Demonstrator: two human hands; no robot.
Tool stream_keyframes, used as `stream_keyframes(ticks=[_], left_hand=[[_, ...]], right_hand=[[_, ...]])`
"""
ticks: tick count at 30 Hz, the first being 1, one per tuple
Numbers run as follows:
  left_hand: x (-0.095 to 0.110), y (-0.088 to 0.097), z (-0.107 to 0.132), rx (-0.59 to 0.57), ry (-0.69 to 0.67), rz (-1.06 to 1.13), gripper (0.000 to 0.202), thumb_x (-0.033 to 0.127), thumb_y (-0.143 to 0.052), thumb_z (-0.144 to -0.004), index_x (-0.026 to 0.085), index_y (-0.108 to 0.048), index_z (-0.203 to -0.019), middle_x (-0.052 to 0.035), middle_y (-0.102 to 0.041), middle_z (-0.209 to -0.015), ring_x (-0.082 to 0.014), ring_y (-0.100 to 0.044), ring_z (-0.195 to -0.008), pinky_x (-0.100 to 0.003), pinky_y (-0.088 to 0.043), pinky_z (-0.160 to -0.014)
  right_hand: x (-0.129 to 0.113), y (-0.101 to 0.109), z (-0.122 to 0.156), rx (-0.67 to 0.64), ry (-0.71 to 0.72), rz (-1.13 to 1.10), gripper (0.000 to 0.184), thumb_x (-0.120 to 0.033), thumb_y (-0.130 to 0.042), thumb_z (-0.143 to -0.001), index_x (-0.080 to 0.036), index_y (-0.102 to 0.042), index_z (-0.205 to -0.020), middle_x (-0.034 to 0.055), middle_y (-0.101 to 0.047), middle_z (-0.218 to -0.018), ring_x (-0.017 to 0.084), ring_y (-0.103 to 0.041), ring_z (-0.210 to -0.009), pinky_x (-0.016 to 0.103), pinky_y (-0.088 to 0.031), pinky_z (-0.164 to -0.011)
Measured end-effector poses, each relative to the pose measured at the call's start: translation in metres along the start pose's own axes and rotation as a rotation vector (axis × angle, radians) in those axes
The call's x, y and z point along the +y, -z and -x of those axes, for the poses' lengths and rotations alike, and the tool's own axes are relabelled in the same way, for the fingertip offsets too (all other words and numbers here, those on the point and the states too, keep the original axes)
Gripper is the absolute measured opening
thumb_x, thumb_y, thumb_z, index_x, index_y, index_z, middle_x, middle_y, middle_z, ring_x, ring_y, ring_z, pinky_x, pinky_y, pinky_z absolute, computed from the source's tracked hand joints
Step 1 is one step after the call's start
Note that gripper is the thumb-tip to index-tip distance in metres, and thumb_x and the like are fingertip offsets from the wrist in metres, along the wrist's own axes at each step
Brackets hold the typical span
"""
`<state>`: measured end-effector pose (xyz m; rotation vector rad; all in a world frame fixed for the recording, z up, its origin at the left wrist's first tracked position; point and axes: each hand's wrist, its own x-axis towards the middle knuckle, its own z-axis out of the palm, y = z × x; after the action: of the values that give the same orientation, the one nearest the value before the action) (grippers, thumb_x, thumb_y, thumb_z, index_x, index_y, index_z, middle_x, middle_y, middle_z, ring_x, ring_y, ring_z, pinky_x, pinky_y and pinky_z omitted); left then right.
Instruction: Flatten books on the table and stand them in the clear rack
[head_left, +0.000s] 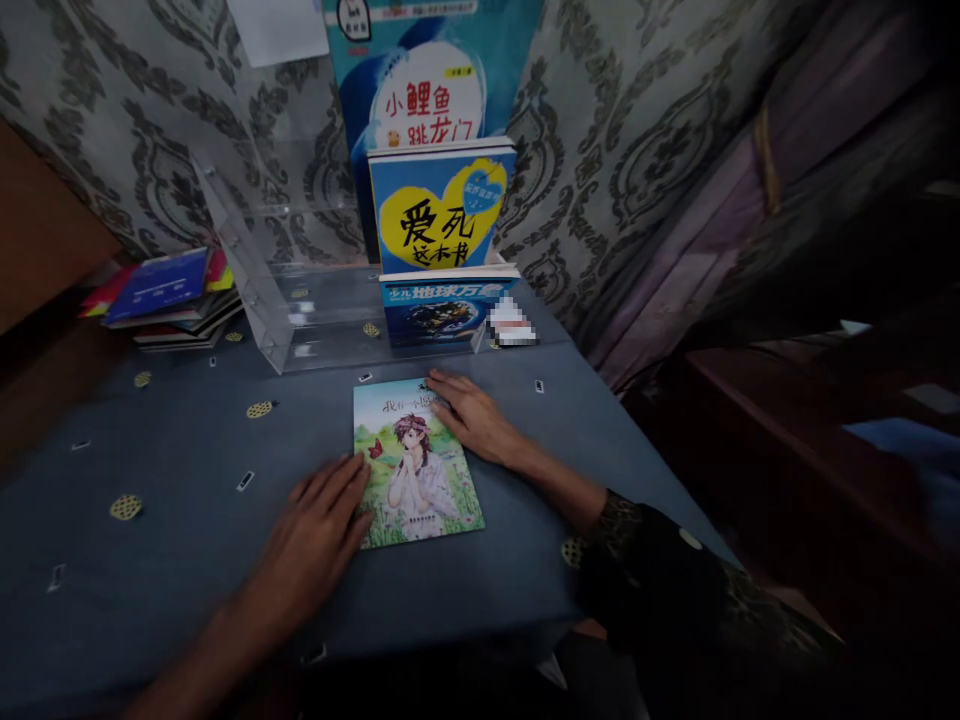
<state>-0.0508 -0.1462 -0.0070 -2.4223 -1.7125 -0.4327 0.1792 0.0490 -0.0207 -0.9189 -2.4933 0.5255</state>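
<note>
A thin book (417,470) with a drawn figure and a red butterfly on its cover lies closed and flat on the table. Along its left edge rests my left hand (322,520), fingers stretched out and touching the side of the cover. My right hand (476,420) lies over the book's upper right corner, its fingers extended and hiding part of the title. Neither hand is wrapped round anything. Just behind the book stands a clear stepped rack (259,300). On its right side are a blue earth book (442,312), a book with a yellow heart (442,205) and a tall teal book (435,65).
A stack of books (169,295) sits at the back left of the table (187,560), beside the rack. The table's cloth carries small pineapple prints. Behind it hangs a patterned curtain (600,110). The right table edge drops to a dark area.
</note>
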Motion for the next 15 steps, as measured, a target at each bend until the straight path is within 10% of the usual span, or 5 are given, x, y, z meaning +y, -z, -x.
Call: stream_keyframes(ticks=[7,15], left_hand=[[-0.024,-0.013,-0.047,-0.024,0.141,0.087,0.049,0.040,-0.043,-0.102,0.012,-0.055,-0.140,-0.0196,-0.061,-0.140,-0.0362,-0.051,-0.136,-0.055,-0.047,-0.105],[-0.026,0.006,-0.074,0.121,0.699,1.087,0.058,0.046,-0.068,-0.084,0.017,-0.059,-0.134,-0.0148,-0.069,-0.128,-0.0303,-0.065,-0.119,-0.042,-0.052,-0.102]], right_hand=[[-0.018,0.001,0.011,0.033,-0.112,0.104,0.048,-0.030,-0.046,-0.099,-0.011,-0.054,-0.142,0.0205,-0.049,-0.151,0.035,-0.051,-0.133,0.057,-0.041,-0.113],[-0.026,-0.011,0.017,0.095,-0.139,0.048,0.047,-0.027,-0.042,-0.100,-0.009,-0.051,-0.143,0.0246,-0.043,-0.152,0.038,-0.043,-0.139,0.058,-0.041,-0.114]])
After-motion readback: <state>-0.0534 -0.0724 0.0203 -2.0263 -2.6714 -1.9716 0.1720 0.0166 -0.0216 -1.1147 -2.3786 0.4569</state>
